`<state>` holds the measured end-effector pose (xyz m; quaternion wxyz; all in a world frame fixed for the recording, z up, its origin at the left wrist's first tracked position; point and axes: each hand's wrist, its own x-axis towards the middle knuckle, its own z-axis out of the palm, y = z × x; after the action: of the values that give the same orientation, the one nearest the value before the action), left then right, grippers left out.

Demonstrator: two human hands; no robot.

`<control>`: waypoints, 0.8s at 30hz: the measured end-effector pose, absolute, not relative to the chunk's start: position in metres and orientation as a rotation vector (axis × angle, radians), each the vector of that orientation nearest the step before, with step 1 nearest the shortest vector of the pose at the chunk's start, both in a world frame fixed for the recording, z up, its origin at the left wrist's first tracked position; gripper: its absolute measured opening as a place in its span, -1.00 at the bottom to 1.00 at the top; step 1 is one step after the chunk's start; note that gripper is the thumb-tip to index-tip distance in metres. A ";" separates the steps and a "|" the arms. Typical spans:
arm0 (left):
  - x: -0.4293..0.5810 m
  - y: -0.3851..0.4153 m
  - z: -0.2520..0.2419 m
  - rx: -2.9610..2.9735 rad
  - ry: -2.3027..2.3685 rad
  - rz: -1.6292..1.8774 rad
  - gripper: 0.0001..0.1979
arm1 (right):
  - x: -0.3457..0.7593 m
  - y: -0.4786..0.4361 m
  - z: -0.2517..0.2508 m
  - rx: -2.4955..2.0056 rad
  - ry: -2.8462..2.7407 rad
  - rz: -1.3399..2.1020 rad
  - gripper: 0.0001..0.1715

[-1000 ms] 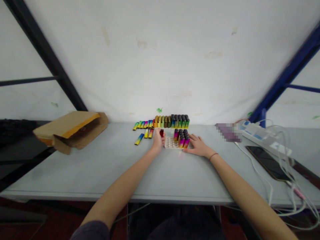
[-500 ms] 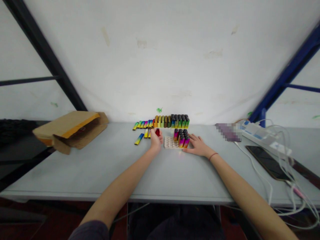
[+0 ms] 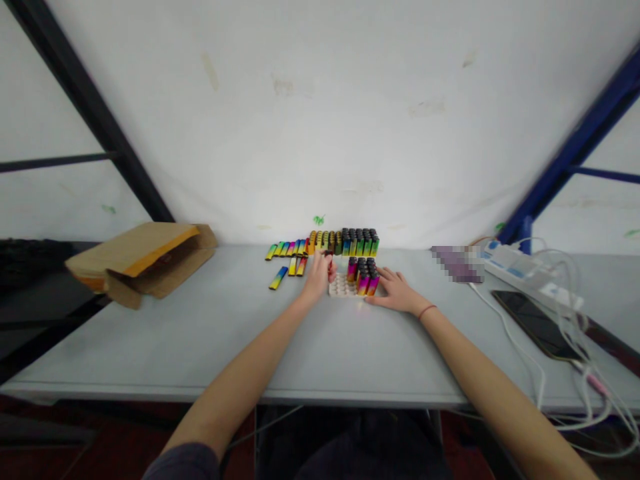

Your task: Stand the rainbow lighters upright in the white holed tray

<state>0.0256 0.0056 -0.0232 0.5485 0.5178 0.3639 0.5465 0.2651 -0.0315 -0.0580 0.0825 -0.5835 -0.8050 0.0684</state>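
My left hand (image 3: 317,275) is closed on a small dark red piece (image 3: 329,253) shaped like a lighter, mostly hidden by the fingers. It is at the left edge of a white tray (image 3: 343,287) with round hollows. Several upright pieces with black tops and pink-orange sides (image 3: 369,283) fill the tray's right part. My right hand (image 3: 396,292) lies with fingers spread at the tray's right side, thumb by the near corner, and holds nothing. Left of my left hand, several shiny colourful pieces (image 3: 279,278) lie flat on the table.
Behind the tray stand upright rows of gold-topped pieces (image 3: 325,243) and black-topped pieces (image 3: 361,243), near the wall. An open cardboard box (image 3: 145,257) lies at left. To the right are a phone (image 3: 535,325), a power strip (image 3: 533,275) and loose white cables (image 3: 505,330).
My left hand has moved right to the tray's edge, with the red piece in it. A flat red-yellow piece now shows fully where the hand was. My right hand has stayed in place.
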 end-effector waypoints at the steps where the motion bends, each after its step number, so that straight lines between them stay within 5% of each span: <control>1: 0.025 0.005 -0.023 1.370 0.845 1.318 -0.81 | 0.265 -0.031 -0.058 -1.737 -2.408 0.200 0.06; 7: 0.025 0.000 -0.027 1.929 0.825 1.305 -0.79 | 0.266 -0.031 -0.060 -1.718 -2.406 0.201 0.08; 24: 0.027 0.001 -0.036 2.012 0.875 1.185 -0.77 | 0.266 -0.031 -0.058 -1.725 -2.419 0.203 0.05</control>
<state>0.0271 0.0007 -0.0363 0.3184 0.7649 0.3327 0.4503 0.2655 -0.0312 -0.0584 0.0817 -0.5772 -0.8097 0.0679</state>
